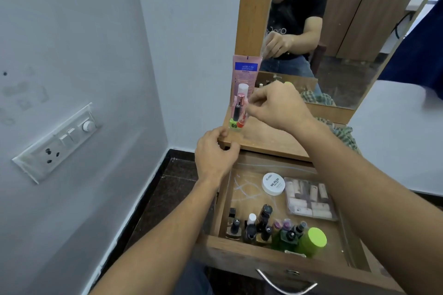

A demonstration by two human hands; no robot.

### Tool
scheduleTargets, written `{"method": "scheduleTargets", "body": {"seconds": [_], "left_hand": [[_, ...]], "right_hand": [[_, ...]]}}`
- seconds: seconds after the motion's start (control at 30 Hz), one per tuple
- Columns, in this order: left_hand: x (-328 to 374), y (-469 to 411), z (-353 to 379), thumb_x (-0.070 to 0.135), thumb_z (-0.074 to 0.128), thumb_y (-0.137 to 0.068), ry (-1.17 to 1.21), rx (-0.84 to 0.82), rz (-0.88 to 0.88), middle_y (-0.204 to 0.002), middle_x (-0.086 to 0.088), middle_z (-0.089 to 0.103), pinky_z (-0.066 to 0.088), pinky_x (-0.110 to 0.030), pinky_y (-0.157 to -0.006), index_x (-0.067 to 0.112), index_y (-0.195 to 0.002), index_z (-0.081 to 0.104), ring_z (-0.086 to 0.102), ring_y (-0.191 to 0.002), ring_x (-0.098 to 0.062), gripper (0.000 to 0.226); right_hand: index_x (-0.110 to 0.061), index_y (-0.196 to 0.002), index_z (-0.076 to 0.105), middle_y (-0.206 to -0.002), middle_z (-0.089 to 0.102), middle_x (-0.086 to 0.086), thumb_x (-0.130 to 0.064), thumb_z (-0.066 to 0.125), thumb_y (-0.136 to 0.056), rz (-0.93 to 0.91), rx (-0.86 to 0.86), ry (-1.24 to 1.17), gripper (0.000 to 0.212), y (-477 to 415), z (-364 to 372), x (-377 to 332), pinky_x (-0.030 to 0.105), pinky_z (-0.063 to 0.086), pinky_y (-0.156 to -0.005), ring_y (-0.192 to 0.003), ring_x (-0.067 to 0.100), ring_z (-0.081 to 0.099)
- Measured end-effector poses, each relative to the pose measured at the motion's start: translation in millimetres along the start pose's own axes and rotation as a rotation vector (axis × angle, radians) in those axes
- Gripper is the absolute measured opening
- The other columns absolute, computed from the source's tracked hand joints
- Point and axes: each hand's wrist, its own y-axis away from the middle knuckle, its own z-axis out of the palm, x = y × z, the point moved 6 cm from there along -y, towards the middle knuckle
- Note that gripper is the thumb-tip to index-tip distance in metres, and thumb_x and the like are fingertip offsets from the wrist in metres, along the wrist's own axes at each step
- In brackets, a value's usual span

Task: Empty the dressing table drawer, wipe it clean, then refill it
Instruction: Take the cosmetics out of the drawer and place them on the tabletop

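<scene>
The left hand [215,151] is gripping the near corner of the wooden table top [271,136], fingers curled over the edge and thumb tucked under it. The right hand [278,105] is reaching further out over the table top, its fingertips drawn narrow and pinching the orange bottle [241,119] with a rose-coloured cap, which is standing upright. Just left of the right hand's fingertips, touching the orange bottle, a green bottle [233,123] with a tall black cap is standing, and behind the two a pink tube [245,72] is leaning against the mirror [335,55] frame. Below both hands and between the forearms the drawer [239,250] is hanging pulled out, a shallow wooden box with pale chalky streaks showing on its bare floor and a curved metal handle [285,282] on its front. Under the right forearm a round white jar [273,184] printed with the words nail polish is lying flat, and just beside it a clear box [309,199] of small pale rolls is sitting. Nearer the person, along the drawer's front wall, dark nail polish bottles [249,225] are standing crowded together, with a green-lidded jar [312,242] at their right end. Past the right wrist a checked cloth [342,132] is lying on the table top. Well to the left of the left hand a switchboard [57,141] is sitting on the wall.
</scene>
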Motion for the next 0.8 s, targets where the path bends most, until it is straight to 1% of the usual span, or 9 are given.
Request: {"method": "scheduleTargets", "body": {"seconds": [0.07,0.13,0.17,0.23,0.4,0.5,0.6,0.7,0.8], "left_hand": [[0,-2,3,0.054,0.067,-0.075,-0.025,0.007,0.008,-0.109,0.018,0.066,0.053,-0.033,-0.092,0.029,-0.118,0.069,0.06,-0.105,-0.008,0.049],[0,-6,5,0.064,0.072,-0.077,-0.044,0.024,0.0,-0.11,0.016,0.066,0.052,-0.033,-0.091,0.03,-0.118,0.069,0.06,-0.106,-0.009,0.053],[0,-9,6,0.066,0.073,-0.077,-0.051,0.035,-0.005,-0.111,0.014,0.066,0.052,-0.034,-0.091,0.029,-0.117,0.07,0.06,-0.106,-0.011,0.055],[1,-13,7,0.067,0.072,-0.079,-0.071,0.058,-0.003,-0.109,0.012,0.066,0.053,-0.036,-0.089,0.028,-0.117,0.072,0.06,-0.106,-0.012,0.054],[0,-20,10,0.062,0.068,-0.085,-0.105,0.081,0.027,-0.106,0.008,0.066,0.053,-0.04,-0.085,0.027,-0.116,0.074,0.059,-0.105,-0.015,0.047],[-1,-23,14,0.057,0.069,-0.088,-0.123,0.079,0.037,-0.102,0.006,0.065,0.053,-0.038,-0.082,0.026,-0.112,0.076,0.058,-0.104,-0.018,0.04],[-2,-23,17,0.053,0.07,-0.089,-0.138,0.091,0.047,-0.101,0.005,0.065,0.051,-0.033,-0.077,0.025,-0.11,0.077,0.057,-0.103,-0.018,0.036],[-4,-23,18,0.052,0.069,-0.09,-0.165,0.097,0.056,-0.101,0.005,0.064,0.045,-0.028,-0.077,0.024,-0.111,0.077,0.055,-0.103,-0.016,0.036],[-4,-22,19,0.05,0.069,-0.091,-0.171,0.094,0.064,-0.101,0.004,0.064,0.043,-0.026,-0.078,0.024,-0.113,0.077,0.055,-0.103,-0.017,0.035]], "right_hand": [[-0.021,-0.087,0.078,-0.082,0.074,-0.004,-0.024,0.072,-0.085,0.03,0.002,0.003,0.008,-10,6,-1,0.036,0.058,-0.075,-0.081,0.014,0.068],[-0.021,-0.08,0.073,-0.077,0.07,-0.005,-0.023,0.073,-0.085,0.044,-0.005,0.001,0.005,-16,16,-2,0.034,0.058,-0.071,-0.08,0.015,0.067],[-0.022,-0.076,0.07,-0.074,0.068,-0.007,-0.022,0.073,-0.084,0.048,-0.001,0.007,0.009,-19,20,-3,0.032,0.056,-0.068,-0.079,0.015,0.066],[-0.025,-0.071,0.066,-0.072,0.065,-0.008,-0.021,0.072,-0.084,0.056,0.01,0.026,0.015,-21,28,-2,0.03,0.054,-0.067,-0.077,0.015,0.065],[-0.028,-0.07,0.065,-0.075,0.065,-0.01,-0.023,0.074,-0.084,0.067,-0.003,0.05,0.017,-25,46,3,0.032,0.055,-0.067,-0.077,0.014,0.064],[-0.03,-0.067,0.061,-0.073,0.065,-0.01,-0.024,0.074,-0.084,0.066,0.001,0.064,0.023,-26,52,5,0.03,0.052,-0.064,-0.075,0.013,0.064],[-0.03,-0.071,0.065,-0.074,0.067,-0.01,-0.025,0.074,-0.085,0.068,-0.002,0.06,0.017,-25,56,5,0.028,0.051,-0.063,-0.073,0.012,0.064],[-0.026,-0.082,0.073,-0.078,0.07,-0.008,-0.028,0.075,-0.087,0.07,0.002,0.04,0.005,-24,59,5,0.032,0.058,-0.069,-0.074,0.011,0.066],[-0.028,-0.089,0.075,-0.083,0.072,-0.009,-0.032,0.075,-0.087,0.068,0.007,0.052,0.005,-22,61,6,0.03,0.055,-0.069,-0.079,0.012,0.066]]}}
